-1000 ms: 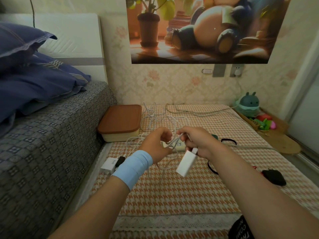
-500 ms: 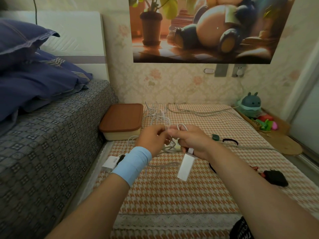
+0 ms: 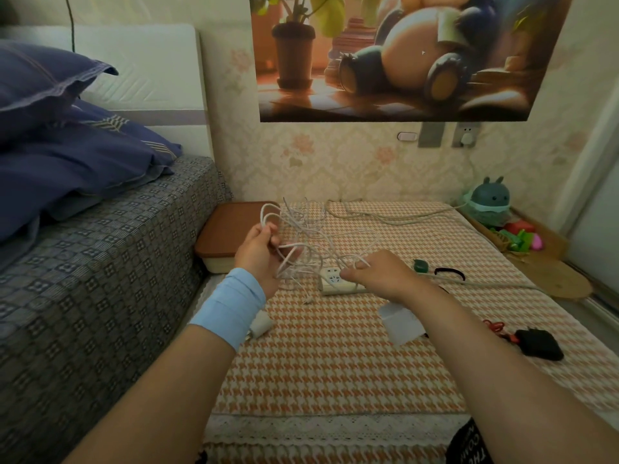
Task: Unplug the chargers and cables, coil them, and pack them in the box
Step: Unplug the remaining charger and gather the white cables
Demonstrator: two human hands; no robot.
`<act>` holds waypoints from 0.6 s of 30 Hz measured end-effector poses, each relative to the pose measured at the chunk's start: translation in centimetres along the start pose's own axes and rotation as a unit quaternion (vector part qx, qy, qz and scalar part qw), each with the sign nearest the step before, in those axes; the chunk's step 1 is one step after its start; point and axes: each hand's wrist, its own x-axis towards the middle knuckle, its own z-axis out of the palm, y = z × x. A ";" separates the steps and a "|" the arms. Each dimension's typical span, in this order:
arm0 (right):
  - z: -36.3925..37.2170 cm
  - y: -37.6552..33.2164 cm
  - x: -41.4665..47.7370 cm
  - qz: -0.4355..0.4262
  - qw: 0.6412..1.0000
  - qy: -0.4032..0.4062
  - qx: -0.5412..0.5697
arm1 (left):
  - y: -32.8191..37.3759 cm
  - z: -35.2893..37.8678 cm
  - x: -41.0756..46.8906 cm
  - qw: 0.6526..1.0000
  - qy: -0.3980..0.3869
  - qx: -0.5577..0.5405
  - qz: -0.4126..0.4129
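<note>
My left hand (image 3: 259, 251) grips a few loops of a thin white cable (image 3: 303, 236) above the orange-checked mat. My right hand (image 3: 376, 274) pinches a farther stretch of the same cable, and a white charger block (image 3: 400, 324) hangs blurred below my right forearm. Under my right hand lies a white power strip (image 3: 335, 281). The box (image 3: 231, 237), cream with a brown lid that is closed, stands behind my left hand by the bed. Another white charger (image 3: 259, 326) lies near my left wrist. A black charger (image 3: 539, 343) with a red cable lies at the right.
A grey patterned bed (image 3: 100, 279) borders the mat on the left. A thick grey cord (image 3: 385, 217) runs from the power strip toward the wall. A green round item (image 3: 420, 266) and a black band (image 3: 449, 272) lie right of the strip. Toys (image 3: 492, 202) sit at the far right.
My hands have drawn apart: the left rose with cable loops, the right moved right and down. The white charger block dropped lower under my right forearm.
</note>
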 end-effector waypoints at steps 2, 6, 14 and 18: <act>0.0 0.1 0.0 0.000 1.000 0.022 0.003 | -0.2 0.0 -0.3 0.998 -0.043 0.051 -0.011; -0.5 -0.4 0.0 0.020 0.990 0.077 0.120 | -1.1 0.8 -1.0 0.984 -0.138 0.103 -0.046; -2.3 0.0 -0.9 0.078 0.981 -0.147 0.100 | 0.6 -0.9 0.2 0.980 -0.148 0.106 -0.084; -1.8 0.2 -0.6 0.062 0.977 -0.076 0.190 | -0.2 -0.8 -0.7 0.979 -0.150 0.096 -0.099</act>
